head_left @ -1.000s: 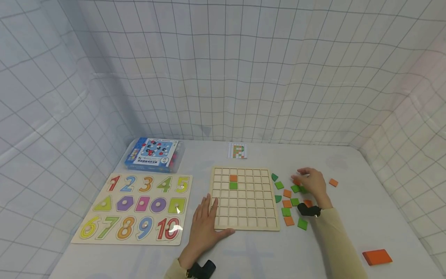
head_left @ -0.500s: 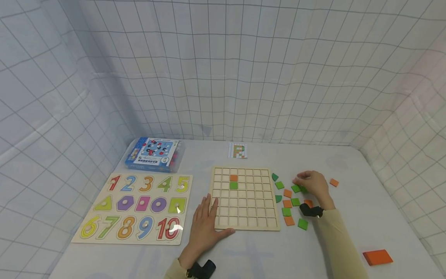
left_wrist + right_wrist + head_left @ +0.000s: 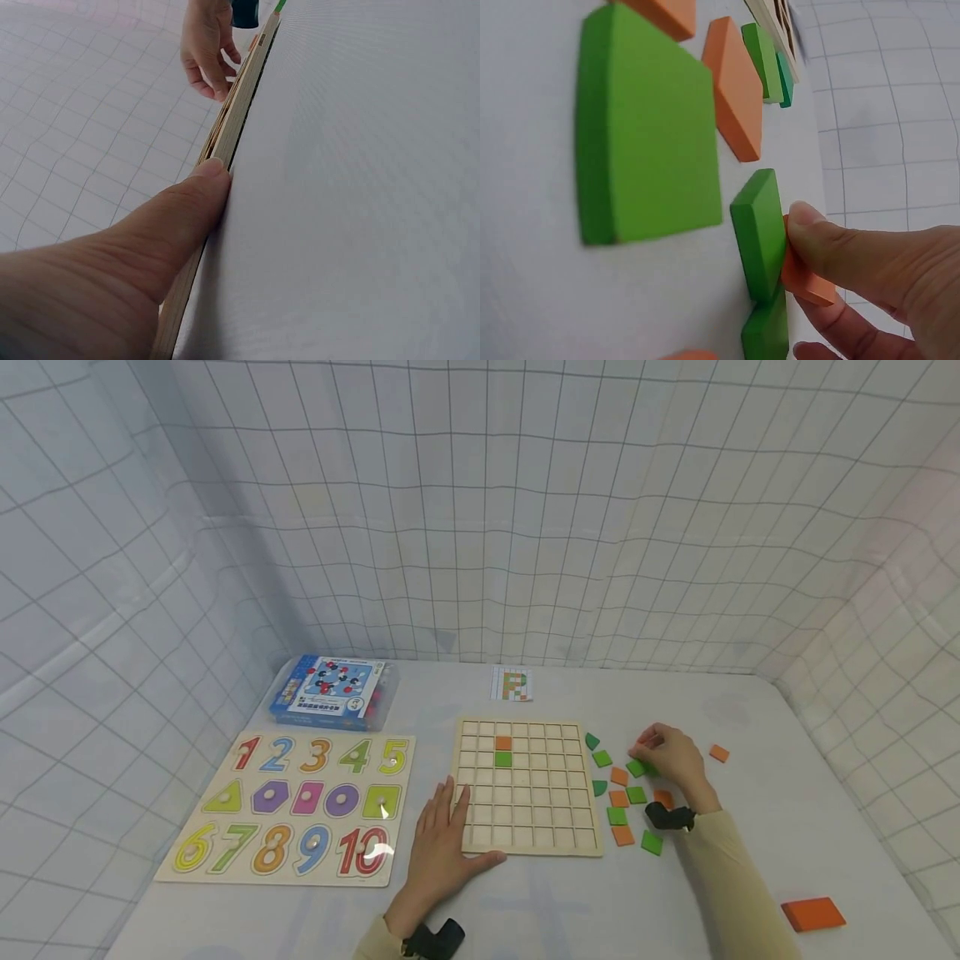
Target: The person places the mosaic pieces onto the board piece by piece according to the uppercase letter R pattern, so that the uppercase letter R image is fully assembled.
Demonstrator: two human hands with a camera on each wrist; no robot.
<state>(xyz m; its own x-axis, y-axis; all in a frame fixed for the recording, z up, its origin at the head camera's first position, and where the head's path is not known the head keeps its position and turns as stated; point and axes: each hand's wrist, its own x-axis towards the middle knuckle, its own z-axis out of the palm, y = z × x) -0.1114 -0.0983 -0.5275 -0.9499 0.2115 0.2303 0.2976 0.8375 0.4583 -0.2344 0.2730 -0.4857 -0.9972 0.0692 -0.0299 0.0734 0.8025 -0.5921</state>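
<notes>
My right hand pinches an orange tile between thumb and fingers, close by two green tiles, right of the grid board. My left hand, fingers straight, touches the board's near left corner, thumb at the near edge. Seated within: one orange square, one green square

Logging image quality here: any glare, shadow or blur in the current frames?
Head: white glare on the number puzzle around the 10, soft shadow beside the right sleeve; left wrist: shadow along the wooden grid board below the left hand; right wrist: gridded backdrop looks soft.
</notes>
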